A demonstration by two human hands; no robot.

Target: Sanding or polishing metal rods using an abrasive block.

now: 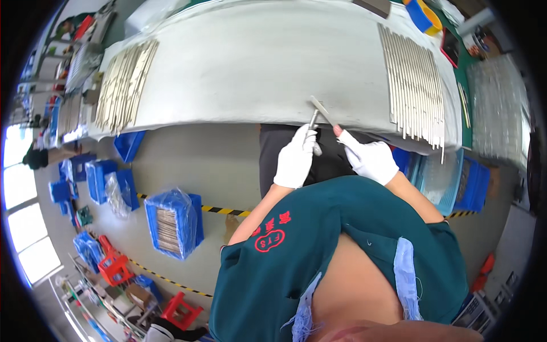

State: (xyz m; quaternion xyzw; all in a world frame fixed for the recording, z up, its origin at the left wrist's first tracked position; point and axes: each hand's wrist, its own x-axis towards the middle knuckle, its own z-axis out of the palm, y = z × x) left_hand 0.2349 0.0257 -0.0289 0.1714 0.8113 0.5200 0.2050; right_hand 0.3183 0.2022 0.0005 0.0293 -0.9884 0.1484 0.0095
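Observation:
My left hand [296, 157], in a white glove, is closed around a thin metal rod [314, 118] just off the table's front edge. A flat grey metal strip [323, 109] is gripped in my right hand [369, 157], gloved too, with a bare fingertip showing. The strip slants up to the left, and its far part crosses near the rod's upper end; whether they touch I cannot tell. Many slim metal rods lie side by side in a row [413, 85] on the right of the table. Another group of rods [126, 85] lies at its left end.
A pale cloth covers the table [256, 62]. Tape rolls [424, 17] and a red-edged phone-like device [449, 48] sit at the far right. On the floor at left stands a plastic-lined blue crate [174, 225] holding rods. More crates [473, 185] stand below right.

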